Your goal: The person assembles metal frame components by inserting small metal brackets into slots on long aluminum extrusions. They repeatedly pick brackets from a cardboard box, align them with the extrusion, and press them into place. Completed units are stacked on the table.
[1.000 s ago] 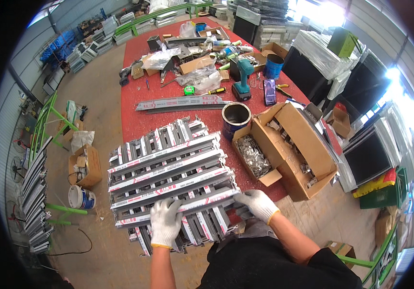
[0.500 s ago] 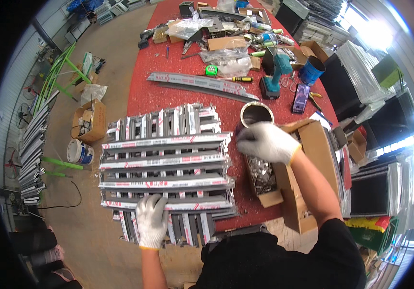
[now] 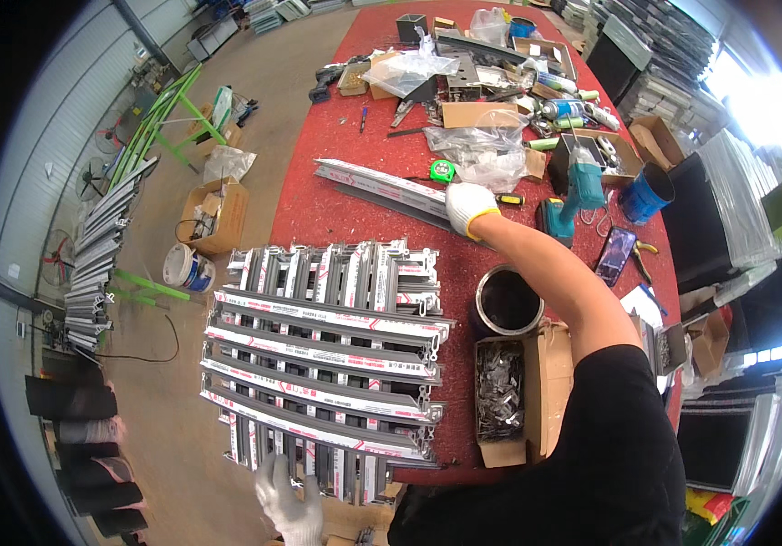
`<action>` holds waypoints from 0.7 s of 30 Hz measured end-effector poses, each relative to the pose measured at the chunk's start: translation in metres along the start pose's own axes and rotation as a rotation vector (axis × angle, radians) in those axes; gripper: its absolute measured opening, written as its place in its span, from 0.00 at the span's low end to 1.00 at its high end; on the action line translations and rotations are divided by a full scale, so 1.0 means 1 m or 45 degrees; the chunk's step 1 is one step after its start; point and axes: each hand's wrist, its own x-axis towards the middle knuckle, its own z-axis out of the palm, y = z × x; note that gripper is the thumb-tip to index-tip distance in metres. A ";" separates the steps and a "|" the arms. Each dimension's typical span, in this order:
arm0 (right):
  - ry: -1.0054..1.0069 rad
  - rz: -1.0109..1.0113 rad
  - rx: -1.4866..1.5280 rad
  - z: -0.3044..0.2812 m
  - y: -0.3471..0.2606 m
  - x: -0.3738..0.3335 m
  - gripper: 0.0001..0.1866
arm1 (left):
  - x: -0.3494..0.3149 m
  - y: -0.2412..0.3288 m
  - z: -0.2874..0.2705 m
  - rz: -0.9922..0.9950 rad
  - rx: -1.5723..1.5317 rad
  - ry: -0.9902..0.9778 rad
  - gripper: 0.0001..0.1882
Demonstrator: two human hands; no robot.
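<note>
Across the red table lies a pair of long grey profiles with printed white protective film. My right hand, in a white knit glove, is closed round their right end, its fingertips partly hidden. Nearer me is a crisscross stack of similar short profiles, with several laid crosswise on top. By the stack's near edge, my gloved left hand has its fingers apart and holds nothing. A dark round pot with a pale rim and a carton of small metal parts stand right of the stack.
Beyond the profiles lie a green tape measure, a screwdriver and plastic bags. A teal cordless drill, a phone and a blue can stand toward the right edge. More profiles rest on a green rack at left.
My right hand has gone from above the pot and carton to the far profiles' right end. My left hand has come off the stack toward me. The view has shifted.
</note>
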 end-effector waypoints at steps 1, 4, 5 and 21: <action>-0.033 -0.024 0.010 -0.004 0.004 0.001 0.14 | -0.004 -0.003 0.001 -0.035 0.008 0.021 0.31; -0.162 -0.035 0.071 -0.016 -0.001 -0.001 0.15 | -0.013 -0.009 0.000 -0.146 -0.038 0.062 0.31; -0.203 -0.028 0.079 -0.019 -0.003 -0.006 0.16 | -0.015 -0.009 0.000 -0.163 -0.041 0.078 0.31; -0.385 -0.031 0.120 -0.001 0.024 0.000 0.36 | -0.017 -0.002 0.014 -0.231 0.050 0.033 0.25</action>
